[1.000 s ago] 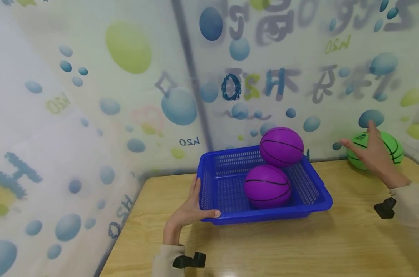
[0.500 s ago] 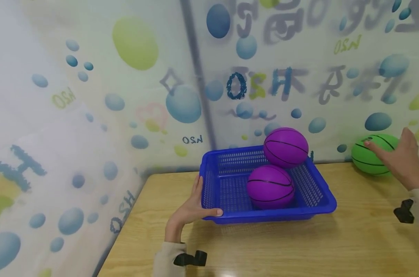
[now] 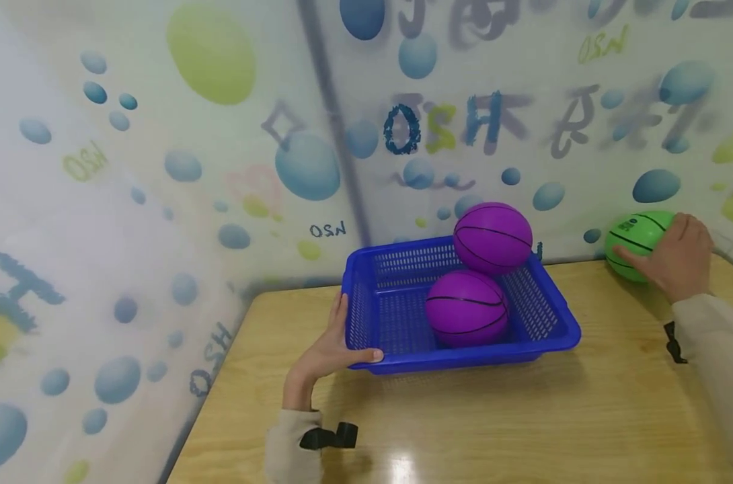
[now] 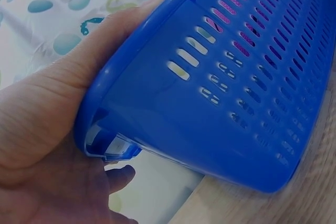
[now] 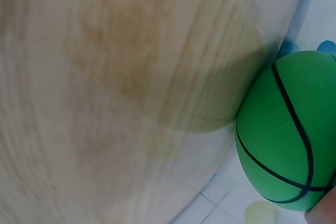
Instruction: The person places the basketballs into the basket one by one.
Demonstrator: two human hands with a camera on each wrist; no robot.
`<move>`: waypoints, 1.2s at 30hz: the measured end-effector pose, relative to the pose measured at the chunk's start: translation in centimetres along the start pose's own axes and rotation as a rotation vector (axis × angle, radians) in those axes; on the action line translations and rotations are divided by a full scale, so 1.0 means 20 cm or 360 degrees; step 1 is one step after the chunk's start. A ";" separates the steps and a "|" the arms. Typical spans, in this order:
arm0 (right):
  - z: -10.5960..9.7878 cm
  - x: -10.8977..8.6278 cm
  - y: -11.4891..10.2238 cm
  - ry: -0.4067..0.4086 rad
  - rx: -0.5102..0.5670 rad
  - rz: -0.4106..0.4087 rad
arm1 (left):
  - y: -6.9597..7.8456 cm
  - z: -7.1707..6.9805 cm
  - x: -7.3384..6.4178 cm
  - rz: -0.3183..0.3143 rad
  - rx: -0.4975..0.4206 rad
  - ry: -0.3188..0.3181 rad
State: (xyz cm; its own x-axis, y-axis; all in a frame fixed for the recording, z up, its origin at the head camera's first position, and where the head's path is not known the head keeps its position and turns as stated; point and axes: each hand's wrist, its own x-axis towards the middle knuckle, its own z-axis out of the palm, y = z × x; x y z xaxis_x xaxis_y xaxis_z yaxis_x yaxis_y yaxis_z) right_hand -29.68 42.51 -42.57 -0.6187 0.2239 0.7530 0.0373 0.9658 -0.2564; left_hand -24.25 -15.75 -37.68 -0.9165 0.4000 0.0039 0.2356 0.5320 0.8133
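My left hand (image 3: 323,346) grips the left front corner of a blue plastic basket (image 3: 403,363), thumb over the front rim and fingers along the left side. In the left wrist view the slotted wall of the basket (image 4: 210,124) fills most of the picture. Inside it lies a purple ball (image 3: 466,309) with black basketball lines. A second purple ball (image 3: 492,238) sits higher at the back right corner. At the back right of the table my right hand (image 3: 681,259) holds a green ball (image 3: 635,235), thumb on its near left and fingers round its right side.
The wooden table (image 3: 463,423) ends at a patterned wall sheet (image 3: 251,168) behind and to the left. In the right wrist view the green ball (image 5: 289,129) is close to the table's back edge and casts a shadow on the wood.
My right hand first drew right, away from the green ball, then came back with fingers and thumb closing on it. The left hand has kept its grip on the basket.
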 end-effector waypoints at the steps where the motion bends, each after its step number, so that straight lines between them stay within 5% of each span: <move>1: 0.01 0.00 0.00 0.0024 0.0006 -0.0011 | 0.00 0.00 0.00 0.0001 -0.0005 -0.0004; 14: 0.02 -0.02 -0.04 -0.0260 0.0031 0.0105 | -0.01 -0.01 -0.01 -0.0030 0.0022 -0.0010; 30: 0.02 -0.02 0.05 0.0055 -0.0024 0.0102 | 0.01 -0.01 0.01 -0.0018 0.0046 -0.0011; 36: 0.01 -0.01 0.04 0.0050 -0.0019 0.0113 | 0.00 -0.01 0.01 -0.0034 0.0035 -0.0011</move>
State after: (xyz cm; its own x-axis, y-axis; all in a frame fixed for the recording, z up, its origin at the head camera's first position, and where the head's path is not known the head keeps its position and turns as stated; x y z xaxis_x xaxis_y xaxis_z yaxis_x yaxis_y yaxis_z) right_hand -29.66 43.12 -43.09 -0.5891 0.2958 0.7520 0.0897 0.9488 -0.3029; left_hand -24.44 -15.79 -37.49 -0.9191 0.3937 -0.0175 0.2232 0.5567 0.8002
